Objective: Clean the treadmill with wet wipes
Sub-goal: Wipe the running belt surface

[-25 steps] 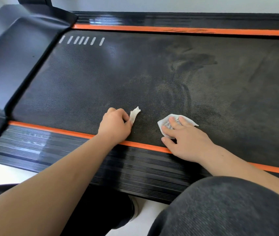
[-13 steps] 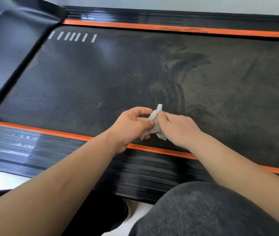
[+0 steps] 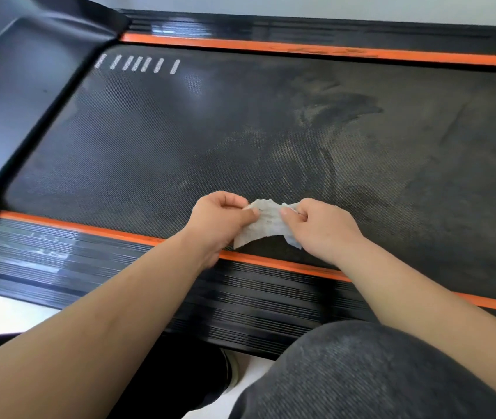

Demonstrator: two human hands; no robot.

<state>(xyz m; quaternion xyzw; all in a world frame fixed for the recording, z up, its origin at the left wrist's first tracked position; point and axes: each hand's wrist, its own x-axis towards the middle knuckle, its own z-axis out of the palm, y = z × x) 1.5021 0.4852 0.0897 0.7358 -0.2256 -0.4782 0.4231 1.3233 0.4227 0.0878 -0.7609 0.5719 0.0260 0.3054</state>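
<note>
Wiping has paused. A second ago the right hand (image 3: pixel 322 228) pressed the crumpled white wet wipe (image 3: pixel 266 226) flat on the black textured treadmill belt (image 3: pixel 165 140), while the left hand (image 3: pixel 221 217) held a small white piece beside it. Now both hands have raised the wipe just above the belt's near edge, by the orange side strip (image 3: pixel 89 228). Thumb and fingers pinch each end, stretching it open. This is probably to expose a cleaner face, as pale dusty smears (image 3: pixel 316 116) still cover the belt's middle and right.
</note>
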